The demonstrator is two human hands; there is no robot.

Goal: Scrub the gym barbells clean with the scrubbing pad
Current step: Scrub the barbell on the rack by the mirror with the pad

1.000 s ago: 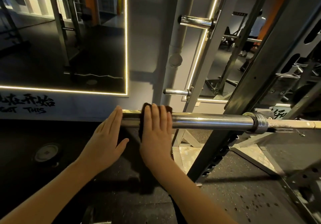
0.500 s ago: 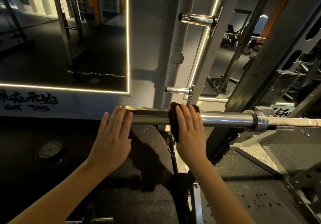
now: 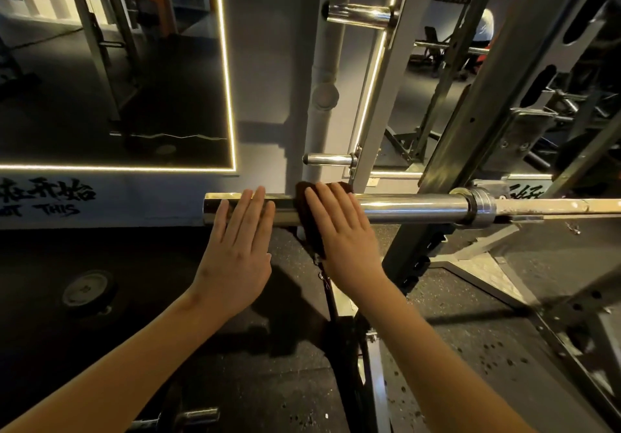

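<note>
A chrome barbell sleeve (image 3: 413, 211) runs level across the middle of the view, ending at a collar (image 3: 482, 210) on the right, where the thinner, worn shaft continues. A dark scrubbing pad (image 3: 311, 227) is draped over the sleeve. My right hand (image 3: 342, 231) lies flat on the pad with straight fingers and presses it against the steel. My left hand (image 3: 240, 247) rests beside it, fingers straight, on the sleeve near its free left end (image 3: 210, 209).
The bar sits in a steel rack; an upright (image 3: 477, 120) slants up at the right. Two chrome pegs (image 3: 359, 14) (image 3: 327, 159) stick out of a lighter post behind. A lit mirror (image 3: 134, 63) hangs on the wall. A weight plate (image 3: 88, 290) lies on the rubber floor.
Over the second my right hand slid the pad to the right along the sleeve, away from my left hand, then came back close to it. My left hand stayed near the sleeve's end.
</note>
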